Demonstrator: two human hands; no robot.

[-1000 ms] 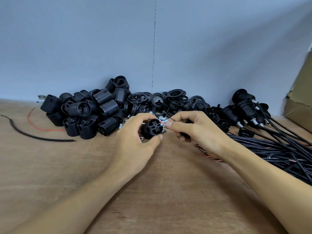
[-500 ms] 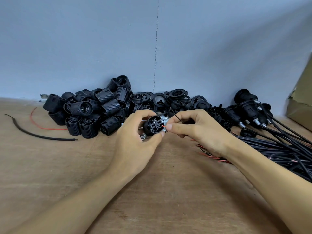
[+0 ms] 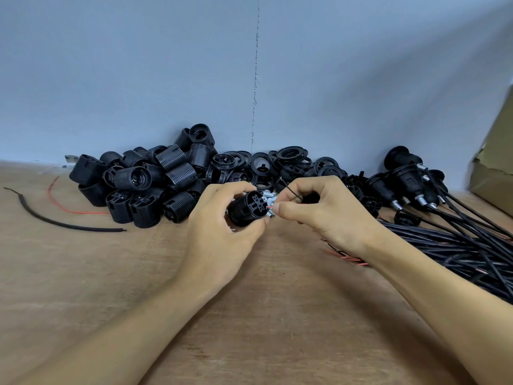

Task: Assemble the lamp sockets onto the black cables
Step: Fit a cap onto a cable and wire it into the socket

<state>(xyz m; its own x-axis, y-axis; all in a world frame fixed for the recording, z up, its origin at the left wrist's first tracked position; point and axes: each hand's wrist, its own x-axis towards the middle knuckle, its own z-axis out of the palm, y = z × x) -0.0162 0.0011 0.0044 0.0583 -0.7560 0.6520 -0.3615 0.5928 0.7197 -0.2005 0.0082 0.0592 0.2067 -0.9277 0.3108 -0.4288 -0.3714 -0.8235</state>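
Wiring one lamp socket (image 3: pixel 245 211) at ctr frame, held just above a wooden table (image 3: pixel 249 315). Left hand (image 3: pixel 222 237) grips the ribbed socket body, fingers (image 3: pixel 230 187) curled over the top and thumb beneath, w/ the terminal end turned toward frame right. Right hand (image 3: pixel 324 218) pinches a thin red wire (image 3: pixel 268 207) between thumb and forefinger, closed tight on it. The wire tip sits right at a terminal slot; can't tell if it's in. A thin black wire (image 3: pixel 290 191) loops over the right knuckles. The other right fingers are curled, and what else they hold is hidden. Small silver metal parts (image 3: pixel 270 197) lie just behind the socket.

Likely step: feeding the red lead into its terminal, w/ the black lead not yet placed. Next move prob. calls for a straight, steady push so the strands don't splay, then the same for the black lead.

Loose sockets (image 3: pixel 166 184) heap at ctr left against the wall, w/ rings (image 3: pixel 291 162) behind the hands. Black cables (image 3: pixel 458 245) fan across the right of frame, w/ finished sockets (image 3: pixel 402 179) on their ends at upper right.
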